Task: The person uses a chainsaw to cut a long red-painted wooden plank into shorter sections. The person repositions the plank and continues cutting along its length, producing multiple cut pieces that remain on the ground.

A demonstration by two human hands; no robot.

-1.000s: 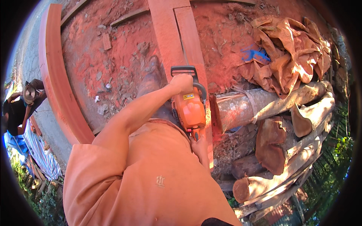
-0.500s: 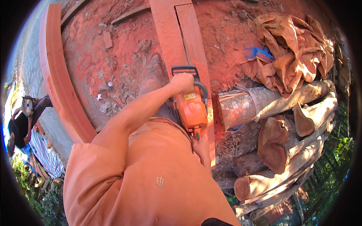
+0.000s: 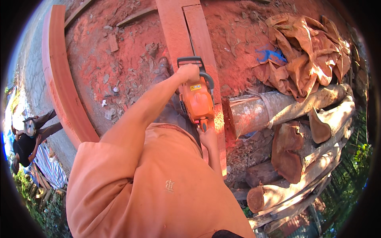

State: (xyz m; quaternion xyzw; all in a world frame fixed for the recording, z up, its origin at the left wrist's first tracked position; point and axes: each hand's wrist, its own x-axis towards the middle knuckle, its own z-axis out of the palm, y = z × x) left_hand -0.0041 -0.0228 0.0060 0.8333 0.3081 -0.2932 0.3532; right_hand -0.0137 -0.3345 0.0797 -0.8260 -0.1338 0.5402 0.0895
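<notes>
My left hand (image 3: 189, 73) is wrapped round the front handle of an orange chainsaw (image 3: 198, 102), just behind its black hand guard. My right hand (image 3: 206, 136) grips the rear handle, its fingers partly hidden. Under the saw lies a long, thick reddish wooden beam (image 3: 171, 29) running away from me. A dark, narrow cut runs lengthwise along the beam ahead of the saw. The guide bar is largely hidden by the guard, my hand and the wood.
A second reddish beam (image 3: 67, 75) stands to the left. Past it a person (image 3: 27, 147) in dark clothes holds a round-faced tool. On the right lie a tied log (image 3: 254, 113), several stacked logs (image 3: 274, 194) and a crumpled orange tarp (image 3: 305, 51). Sawdust covers the ground.
Both hands and the chainsaw have shifted a little farther away along the beam and slightly left. The person at the left has moved slightly.
</notes>
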